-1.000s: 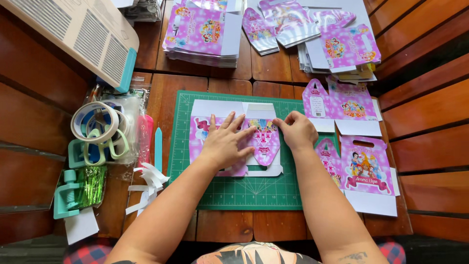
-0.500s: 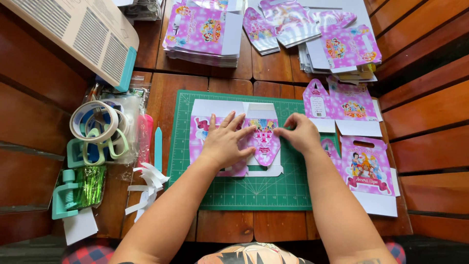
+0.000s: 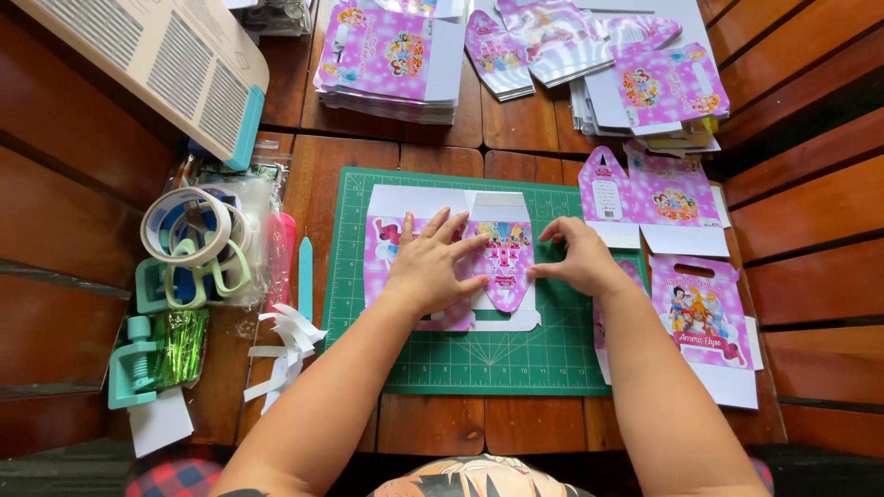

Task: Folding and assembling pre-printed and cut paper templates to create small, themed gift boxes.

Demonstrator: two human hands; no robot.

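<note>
Since 0.5 s ago the right hand (image 3: 575, 260) has slid slightly off the pink box cutout (image 3: 460, 269) toward its right edge; the left hand (image 3: 435, 265) stays flat. Left fingers are spread apart, pressing the cutout onto the green cutting mat (image 3: 516, 354). Right fingers are curled together, thumb and forefinger tips touching the cutout's right edge. Lying flat, the cutout sits on the mat's upper half, long axis left-right, its white flaps toward the mat's far edge. Bare mat shows nearer the person. Left of the mat lie a teal folding tool (image 3: 305, 276) and paper strips (image 3: 284, 345); right of it, folded pink boxes (image 3: 677, 244).
</note>
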